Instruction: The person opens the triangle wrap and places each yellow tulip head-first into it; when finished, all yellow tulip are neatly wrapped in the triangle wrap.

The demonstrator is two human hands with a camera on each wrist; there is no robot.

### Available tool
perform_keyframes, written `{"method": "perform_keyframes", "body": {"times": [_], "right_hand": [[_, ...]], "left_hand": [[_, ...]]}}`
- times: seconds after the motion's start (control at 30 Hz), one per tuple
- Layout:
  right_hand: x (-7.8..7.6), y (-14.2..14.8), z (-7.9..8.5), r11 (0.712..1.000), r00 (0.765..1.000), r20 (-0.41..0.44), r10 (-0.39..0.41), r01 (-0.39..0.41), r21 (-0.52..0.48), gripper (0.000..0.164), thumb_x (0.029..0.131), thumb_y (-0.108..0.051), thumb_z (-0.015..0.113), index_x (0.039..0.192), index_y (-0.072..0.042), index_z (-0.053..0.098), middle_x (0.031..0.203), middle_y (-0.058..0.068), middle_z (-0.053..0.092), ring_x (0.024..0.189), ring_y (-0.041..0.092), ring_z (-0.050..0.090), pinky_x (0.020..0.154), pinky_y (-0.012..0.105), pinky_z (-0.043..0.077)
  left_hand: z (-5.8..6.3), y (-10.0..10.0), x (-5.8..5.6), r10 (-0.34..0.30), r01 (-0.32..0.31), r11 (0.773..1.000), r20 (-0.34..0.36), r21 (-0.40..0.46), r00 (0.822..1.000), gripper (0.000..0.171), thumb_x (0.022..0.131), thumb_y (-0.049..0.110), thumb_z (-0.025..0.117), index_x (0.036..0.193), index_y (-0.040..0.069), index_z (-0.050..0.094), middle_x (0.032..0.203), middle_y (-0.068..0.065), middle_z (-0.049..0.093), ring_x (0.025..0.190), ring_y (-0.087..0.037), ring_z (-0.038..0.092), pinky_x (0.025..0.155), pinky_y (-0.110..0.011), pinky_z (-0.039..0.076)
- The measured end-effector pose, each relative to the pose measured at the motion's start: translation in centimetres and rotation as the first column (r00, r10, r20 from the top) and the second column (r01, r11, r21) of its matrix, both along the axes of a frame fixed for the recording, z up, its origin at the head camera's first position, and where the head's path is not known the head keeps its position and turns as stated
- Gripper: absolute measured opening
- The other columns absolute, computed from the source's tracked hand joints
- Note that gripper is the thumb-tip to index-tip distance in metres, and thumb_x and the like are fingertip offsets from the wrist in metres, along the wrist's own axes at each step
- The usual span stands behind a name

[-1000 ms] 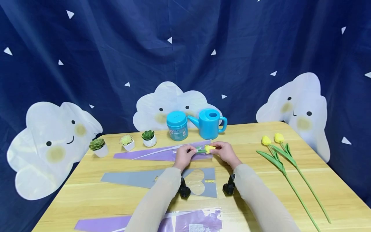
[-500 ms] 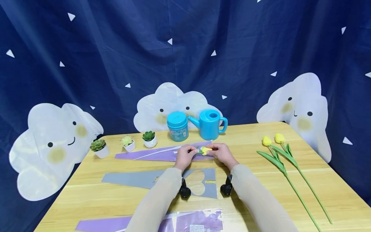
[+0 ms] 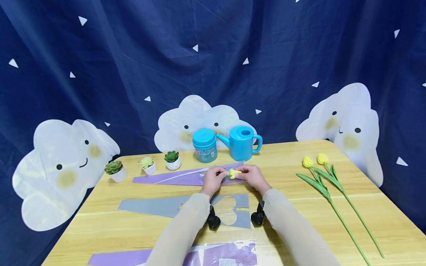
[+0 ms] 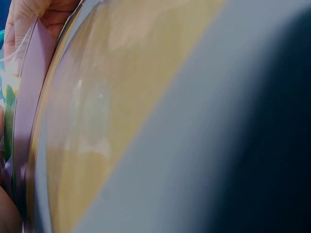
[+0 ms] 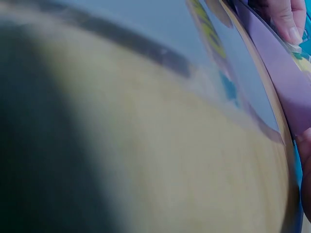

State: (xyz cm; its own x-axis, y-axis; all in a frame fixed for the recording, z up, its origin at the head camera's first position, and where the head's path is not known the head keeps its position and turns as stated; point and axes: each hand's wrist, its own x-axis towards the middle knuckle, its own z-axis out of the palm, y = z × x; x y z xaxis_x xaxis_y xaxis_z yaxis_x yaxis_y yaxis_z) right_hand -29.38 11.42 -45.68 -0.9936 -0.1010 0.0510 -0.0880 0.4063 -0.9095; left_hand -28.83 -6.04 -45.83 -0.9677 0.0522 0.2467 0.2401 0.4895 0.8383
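Note:
A yellow tulip (image 3: 233,173) with a green stem lies between my two hands, at the right end of the far purple flower sleeve (image 3: 176,177). My left hand (image 3: 212,182) pinches it just below the bloom, on the green part. From the other side, my right hand (image 3: 255,178) pinches the bloom between thumb and fingers. Clear film shows around the tulip (image 4: 8,111) in the left wrist view, close against the purple sheet (image 4: 31,82). Most of the stem is hidden behind my left hand and the sleeve.
Nearer me lie a grey flower sleeve (image 3: 149,206) with a clear heart window and another purple sleeve (image 3: 123,256). Two yellow tulips (image 3: 332,207) rest at right. Behind stand a blue watering can (image 3: 241,144), a blue tub (image 3: 206,153) and three potted succulents (image 3: 173,162).
My right hand has shifted slightly left, bringing the bloom closer to my left hand. The left hand stays nearly in place, still pinching below the bloom.

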Motion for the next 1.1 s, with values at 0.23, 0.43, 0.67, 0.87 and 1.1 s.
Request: {"method": "perform_keyframes", "body": {"times": [0.23, 0.43, 0.67, 0.87, 1.1], "right_hand": [[0.0, 0.0, -0.1, 1.0, 1.0, -0.003, -0.012, 0.012, 0.015, 0.021, 0.08, -0.01, 0.071, 0.1, -0.003, 0.071, 0.096, 0.009, 0.066, 0.081, 0.018, 0.051, 0.071, 0.026, 0.042], [0.2, 0.3, -0.2, 0.999, 1.0, 0.003, -0.01, 0.011, -0.046, 0.023, 0.08, -0.01, 0.071, 0.102, -0.003, 0.07, 0.102, 0.01, 0.067, 0.089, 0.019, 0.056, 0.076, 0.028, 0.046], [1.3, 1.7, -0.4, 0.986, 0.998, 0.04, -0.056, 0.062, -0.157, 0.029, 0.084, -0.01, 0.067, 0.111, 0.0, 0.065, 0.113, 0.015, 0.064, 0.11, 0.026, 0.054, 0.092, 0.037, 0.043], [2.4, 4.5, 0.9, 0.986, 0.995, 0.038, -0.095, 0.099, -0.136, 0.035, 0.088, -0.015, 0.063, 0.118, 0.004, 0.059, 0.116, 0.018, 0.062, 0.101, 0.023, 0.059, 0.085, 0.03, 0.047], [4.8, 8.9, 3.2, 0.98, 0.993, 0.013, -0.12, 0.121, -0.161, 0.042, 0.09, -0.017, 0.06, 0.124, 0.007, 0.052, 0.121, 0.024, 0.057, 0.086, 0.001, 0.06, 0.078, 0.018, 0.048]], "left_hand": [[-0.3, 0.1, -0.1, -0.001, 0.001, 1.0, -0.015, -0.008, 1.0, 0.011, 0.085, 0.014, 0.066, 0.076, 0.007, 0.067, 0.089, -0.006, 0.066, 0.088, -0.022, 0.06, 0.08, -0.036, 0.047], [-0.2, 0.1, 0.0, -0.001, 0.0, 0.999, -0.019, -0.039, 1.0, 0.011, 0.085, 0.015, 0.066, 0.076, 0.009, 0.067, 0.089, -0.004, 0.065, 0.089, -0.021, 0.06, 0.081, -0.035, 0.047], [0.0, 0.1, 0.4, -0.01, 0.01, 0.998, 0.003, -0.068, 1.0, 0.008, 0.086, 0.015, 0.066, 0.08, 0.01, 0.068, 0.092, -0.003, 0.065, 0.089, -0.021, 0.06, 0.079, -0.035, 0.048], [0.4, 0.0, 0.4, 0.004, -0.01, 0.995, -0.052, -0.103, 0.999, 0.005, 0.084, 0.014, 0.066, 0.084, 0.01, 0.069, 0.092, -0.004, 0.066, 0.088, -0.021, 0.06, 0.091, -0.036, 0.04], [1.1, 0.1, 0.6, 0.011, -0.029, 0.992, -0.142, -0.126, 0.99, 0.021, 0.082, 0.007, 0.065, 0.102, 0.006, 0.065, 0.1, -0.008, 0.067, 0.099, -0.025, 0.058, 0.101, -0.046, 0.026]]}}
